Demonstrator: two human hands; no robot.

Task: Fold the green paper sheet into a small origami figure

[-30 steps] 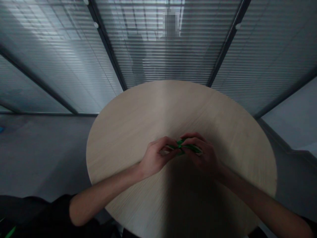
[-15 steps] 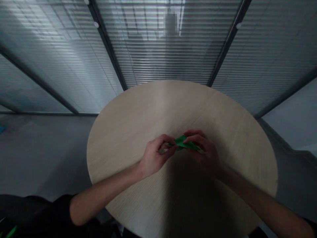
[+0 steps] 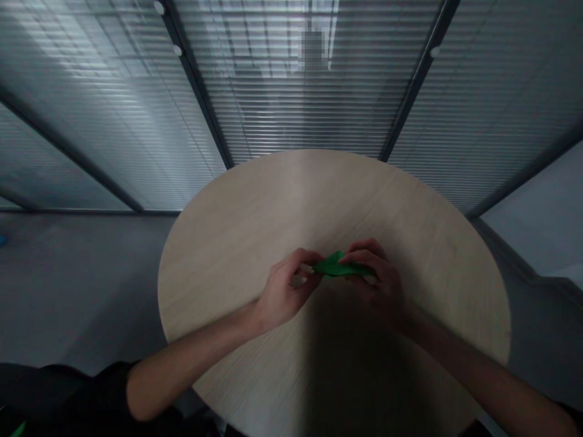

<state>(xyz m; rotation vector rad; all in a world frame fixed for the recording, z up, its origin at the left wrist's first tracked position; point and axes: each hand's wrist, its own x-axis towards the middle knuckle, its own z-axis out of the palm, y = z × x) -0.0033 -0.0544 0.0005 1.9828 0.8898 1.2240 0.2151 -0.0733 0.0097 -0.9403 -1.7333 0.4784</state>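
Both my hands hold a small piece of folded green paper (image 3: 334, 266) above the middle of the round table. My left hand (image 3: 291, 285) pinches its left tip between thumb and fingers. On the other side, my right hand (image 3: 380, 279) grips the right part, thumb below and fingers over the top. A raised fold or point stands up near the paper's middle. The fingers of my right hand cover some of the right end.
The round light-wood table (image 3: 246, 206) reaches to glass partitions with blinds (image 3: 282, 109). A dark shadow falls over its near part. Grey floor (image 3: 91, 279) shows on the left, with a small blue thing (image 3: 2, 240) at the far edge.
My hands have moved slightly apart, the right one a little to the right. More of the green paper shows between them, and it looks flatter and longer.
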